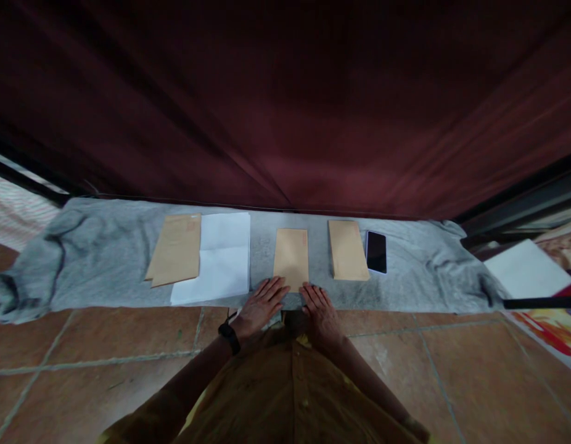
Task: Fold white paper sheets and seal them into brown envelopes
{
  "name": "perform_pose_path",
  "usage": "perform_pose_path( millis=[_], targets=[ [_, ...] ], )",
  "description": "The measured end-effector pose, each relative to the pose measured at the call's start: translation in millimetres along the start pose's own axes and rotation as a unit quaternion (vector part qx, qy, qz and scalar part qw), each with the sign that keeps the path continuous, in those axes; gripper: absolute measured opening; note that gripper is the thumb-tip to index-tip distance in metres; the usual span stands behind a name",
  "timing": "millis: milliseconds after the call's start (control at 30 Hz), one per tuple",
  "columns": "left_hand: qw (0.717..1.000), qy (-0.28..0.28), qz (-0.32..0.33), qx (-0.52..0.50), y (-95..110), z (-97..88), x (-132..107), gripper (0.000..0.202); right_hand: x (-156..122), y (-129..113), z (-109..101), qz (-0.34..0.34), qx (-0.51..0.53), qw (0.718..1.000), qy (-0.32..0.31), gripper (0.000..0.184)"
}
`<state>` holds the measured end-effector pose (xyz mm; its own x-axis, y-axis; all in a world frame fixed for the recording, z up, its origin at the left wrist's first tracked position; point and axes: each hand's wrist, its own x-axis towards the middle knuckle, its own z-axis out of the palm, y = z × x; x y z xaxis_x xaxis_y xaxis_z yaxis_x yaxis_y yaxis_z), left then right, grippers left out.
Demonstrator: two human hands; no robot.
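Note:
A brown paper envelope (291, 256) lies flat on the grey cloth in front of me, its long side pointing away. My left hand (266, 300) rests at its near left corner with the fingers stretched out and the fingertips on the paper. At the near right corner, my right hand (321, 310) lies with its fingers extended, the fingertips touching the edge. Neither hand grips anything. To the right is a stack of brown envelopes (348, 250). On the left, several brown envelopes (177, 250) overlap a pile of folded white paper sheets (225, 256).
A grey cloth (114, 259) covers the long narrow surface. Beside the right-hand stack lies a dark-screened phone (377, 251). A dark red curtain (285, 123) rises behind the surface. Tiled floor (128, 370) shows below, and a white sheet (526, 268) sits at far right.

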<state>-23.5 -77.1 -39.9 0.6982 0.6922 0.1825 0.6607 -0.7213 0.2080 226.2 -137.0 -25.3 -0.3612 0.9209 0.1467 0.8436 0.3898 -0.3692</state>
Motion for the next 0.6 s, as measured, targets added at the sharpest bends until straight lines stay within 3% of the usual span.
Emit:
perform_pose_path(
  millis=[267,600],
  targets=[
    [0.999,0.002,0.003,0.045,6,1.1,1,0.050,16,6,12,0.003,0.006,1.000,0.029,0.050],
    [0.999,0.004,0.006,0.047,4,2.6,2,0.047,92,19,21,0.084,0.014,0.992,0.088,0.047]
  ],
)
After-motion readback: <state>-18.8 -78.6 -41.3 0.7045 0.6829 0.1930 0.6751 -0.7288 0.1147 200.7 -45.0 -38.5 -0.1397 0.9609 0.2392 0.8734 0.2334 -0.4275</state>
